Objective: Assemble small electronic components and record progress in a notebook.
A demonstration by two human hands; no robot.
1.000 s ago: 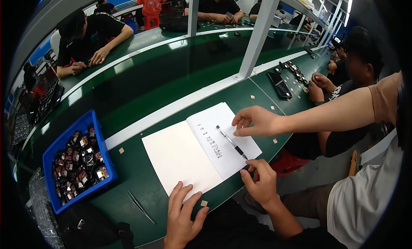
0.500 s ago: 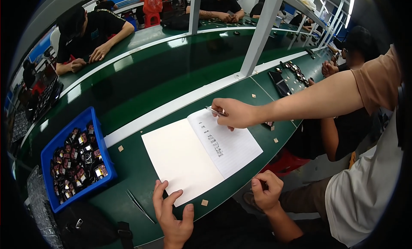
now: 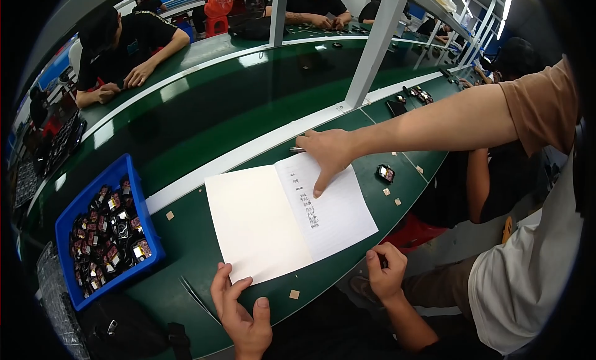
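An open notebook (image 3: 257,220) lies on the green table, its left page blank and its right page carrying handwritten lines. My left hand (image 3: 242,316) is open with spread fingers, its fingertips by the notebook's near left corner. Off the table's near edge, my right hand (image 3: 388,270) is curled into a loose fist; the inside of it is hidden. Another person's hand (image 3: 332,150), reaching in from the right, rests on the top of the written page with its thumb on the paper. A pen (image 3: 297,149) sticks out from under that hand.
A blue bin (image 3: 159,245) full of small electronic parts stands at the left. Metal tweezers (image 3: 200,299) lie beside my left hand, near a black bag (image 3: 121,326). A small device (image 3: 385,173) sits right of the notebook. A grey post (image 3: 379,46) rises behind it.
The other person's hand has shifted from gripping the pen above the page to lying spread on the page's top. The notebook has turned slightly. My hands stay nearly where they were.
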